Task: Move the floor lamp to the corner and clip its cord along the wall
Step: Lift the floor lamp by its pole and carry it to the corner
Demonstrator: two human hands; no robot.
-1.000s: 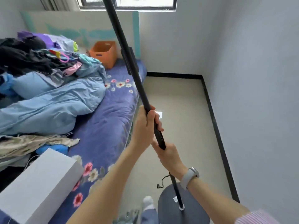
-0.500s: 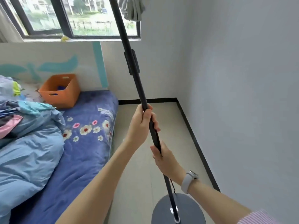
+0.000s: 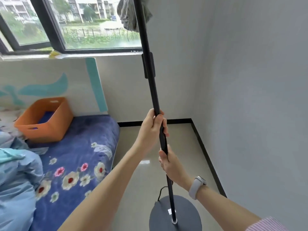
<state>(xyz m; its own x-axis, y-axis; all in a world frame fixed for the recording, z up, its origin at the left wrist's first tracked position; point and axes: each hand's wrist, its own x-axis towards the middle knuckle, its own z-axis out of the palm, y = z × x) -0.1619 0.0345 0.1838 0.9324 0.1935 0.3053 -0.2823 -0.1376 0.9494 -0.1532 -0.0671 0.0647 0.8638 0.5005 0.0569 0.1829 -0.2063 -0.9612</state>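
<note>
From the head camera, the only view we have, we hold the floor lamp's pole (image 3: 154, 95) with both hands stacked one above the other, which gives us leverage over a tall, top-heavy thing. Our left hand (image 3: 152, 126) is the upper one, its fingers (image 3: 165, 129) wrapped tight round the pole with the thumb pressed on the near side; our right hand (image 3: 170, 162) grips just below it, fingers curled round the far side where we cannot see their tips. The pole leans slightly, its top toward the window (image 3: 93, 25), and we judge that this tilt comes from carrying it. The round base (image 3: 160, 217) sits low near our feet, over the floor (image 3: 145, 180) between the bed (image 3: 86, 144) and the right wall; we cannot tell whether it touches the floor. The corner (image 3: 191, 120) is ahead, well apart from the base. The cord (image 3: 160, 191) loops out from the base's back edge, loose and not yet clipped. The baseboard (image 3: 206, 157) along the wall looks the likely line for it.
</note>
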